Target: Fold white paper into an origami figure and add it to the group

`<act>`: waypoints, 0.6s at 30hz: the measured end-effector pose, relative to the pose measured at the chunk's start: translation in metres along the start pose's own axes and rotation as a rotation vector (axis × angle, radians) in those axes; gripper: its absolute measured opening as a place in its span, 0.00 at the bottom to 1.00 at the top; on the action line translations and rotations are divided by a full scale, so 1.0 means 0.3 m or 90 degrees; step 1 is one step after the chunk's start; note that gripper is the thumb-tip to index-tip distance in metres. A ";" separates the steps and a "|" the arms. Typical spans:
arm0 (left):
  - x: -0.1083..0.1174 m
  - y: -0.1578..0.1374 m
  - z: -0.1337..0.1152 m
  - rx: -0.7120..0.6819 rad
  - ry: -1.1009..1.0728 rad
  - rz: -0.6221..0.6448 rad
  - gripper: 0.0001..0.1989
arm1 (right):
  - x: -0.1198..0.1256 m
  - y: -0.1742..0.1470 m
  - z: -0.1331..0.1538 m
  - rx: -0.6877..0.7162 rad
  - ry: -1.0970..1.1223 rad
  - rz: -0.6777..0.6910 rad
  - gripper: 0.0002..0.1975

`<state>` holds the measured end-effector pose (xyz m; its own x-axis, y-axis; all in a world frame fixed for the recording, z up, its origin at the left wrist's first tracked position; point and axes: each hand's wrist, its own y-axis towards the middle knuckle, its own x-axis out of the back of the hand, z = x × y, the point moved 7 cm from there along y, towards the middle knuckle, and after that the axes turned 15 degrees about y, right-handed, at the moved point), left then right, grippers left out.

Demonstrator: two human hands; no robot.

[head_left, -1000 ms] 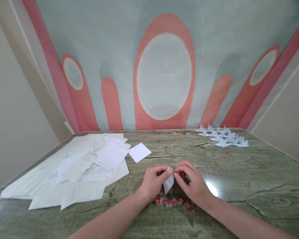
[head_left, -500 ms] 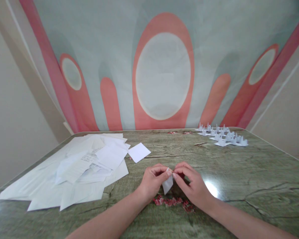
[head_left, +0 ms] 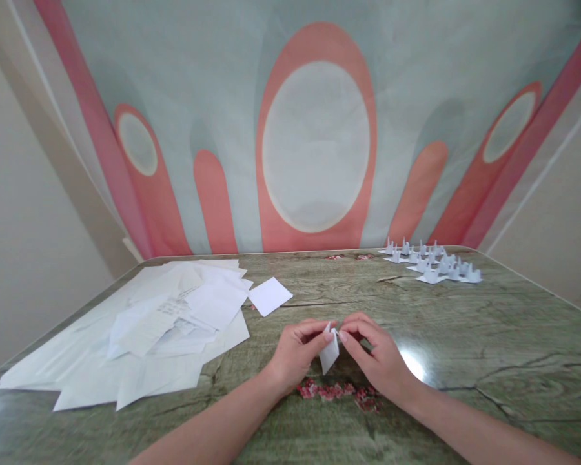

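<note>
A small piece of folded white paper (head_left: 329,356) is held up between my hands, just above the table, with one flap pointing down. My left hand (head_left: 300,352) pinches it between thumb and fingers from the left. From the right, my right hand (head_left: 370,345) is closed in a pinch at the paper's upper right tip. Fingers hide part of the folds. Beyond my left hand lies a square stack of white paper (head_left: 271,296). At the far right stand several folded white paper cranes (head_left: 433,274), in rows.
A spread heap of white sheets (head_left: 159,381), some with print, covers the left of the wood-patterned table (head_left: 465,336). Red flower patterns (head_left: 332,391) mark the surface near my hands. Behind the table's far edge rises a backdrop (head_left: 319,240) with pink arches.
The folded paper has turned slightly, and its lower point has shifted a little to the right. My right fingertips have shifted slightly at its upper tip. Cranes and sheets are unchanged.
</note>
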<state>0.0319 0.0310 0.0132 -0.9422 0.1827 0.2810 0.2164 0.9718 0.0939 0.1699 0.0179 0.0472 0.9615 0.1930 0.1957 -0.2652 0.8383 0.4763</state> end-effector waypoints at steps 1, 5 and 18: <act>0.001 -0.001 0.000 0.000 -0.001 -0.002 0.14 | 0.000 -0.001 -0.001 -0.002 0.001 -0.001 0.07; 0.003 -0.005 -0.007 -0.010 0.009 -0.004 0.13 | 0.004 -0.007 0.001 0.010 0.002 -0.018 0.03; -0.005 -0.005 -0.028 -0.052 0.059 0.040 0.14 | 0.011 -0.002 0.011 0.073 -0.076 0.001 0.05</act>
<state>0.0352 0.0280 0.0207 -0.8992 0.2237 0.3761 0.2972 0.9430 0.1498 0.1731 0.0164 0.0503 0.9476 0.1263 0.2934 -0.2794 0.7731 0.5695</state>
